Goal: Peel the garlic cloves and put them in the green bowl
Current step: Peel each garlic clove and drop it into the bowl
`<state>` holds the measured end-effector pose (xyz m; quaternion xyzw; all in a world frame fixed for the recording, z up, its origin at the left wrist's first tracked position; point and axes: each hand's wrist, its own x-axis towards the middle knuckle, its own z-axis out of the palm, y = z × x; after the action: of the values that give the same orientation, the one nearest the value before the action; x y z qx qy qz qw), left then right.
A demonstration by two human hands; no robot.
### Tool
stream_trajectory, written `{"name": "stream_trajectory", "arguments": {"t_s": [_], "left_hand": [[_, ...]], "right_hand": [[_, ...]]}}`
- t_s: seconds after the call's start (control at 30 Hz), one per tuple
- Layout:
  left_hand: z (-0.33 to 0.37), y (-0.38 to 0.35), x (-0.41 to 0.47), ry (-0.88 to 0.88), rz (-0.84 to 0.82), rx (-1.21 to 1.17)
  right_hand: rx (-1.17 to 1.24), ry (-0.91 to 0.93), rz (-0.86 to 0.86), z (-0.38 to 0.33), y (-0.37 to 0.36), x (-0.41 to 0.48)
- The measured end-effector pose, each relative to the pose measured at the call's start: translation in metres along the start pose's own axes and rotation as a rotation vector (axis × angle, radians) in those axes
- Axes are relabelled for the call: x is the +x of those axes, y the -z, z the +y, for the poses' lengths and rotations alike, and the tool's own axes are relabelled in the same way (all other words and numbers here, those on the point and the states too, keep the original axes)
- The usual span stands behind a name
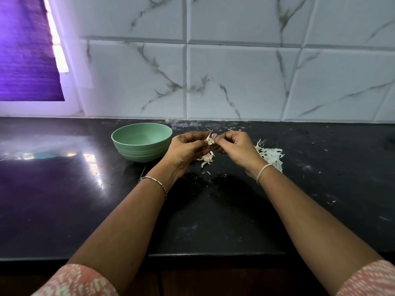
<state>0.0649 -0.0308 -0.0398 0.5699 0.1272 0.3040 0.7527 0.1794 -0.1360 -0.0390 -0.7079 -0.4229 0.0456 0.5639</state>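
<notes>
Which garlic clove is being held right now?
The garlic clove pinched between left hand and right hand; the other cloves lie on the countertop.

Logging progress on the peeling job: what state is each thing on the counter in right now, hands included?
green bowl: upright on the counter, no cloves visible inside.
garlic clove: held up between both hands, skin partly lifted.
left hand: pinches the garlic clove.
right hand: pinches the garlic clove from the other side.
loose cloves: lying on the counter below the hands, skins apparently on.
peels: heaped right of the right hand.
</notes>
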Motion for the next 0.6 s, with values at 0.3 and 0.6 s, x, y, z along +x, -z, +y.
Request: {"name": "stream_trajectory", "arguments": {"t_s": [0.3, 0.6], "left_hand": [[-0.0018, 0.0008, -0.0006, 0.012, -0.043, 0.017], [-0.0030, -0.0025, -0.0006, -0.029, -0.044, 0.147]], "right_hand": [[-0.080, 0.059, 0.047, -0.0006, 0.0017, 0.0000], [0.125, -0.064, 0.011, -0.0056, -0.0003, -0.0035]]}}
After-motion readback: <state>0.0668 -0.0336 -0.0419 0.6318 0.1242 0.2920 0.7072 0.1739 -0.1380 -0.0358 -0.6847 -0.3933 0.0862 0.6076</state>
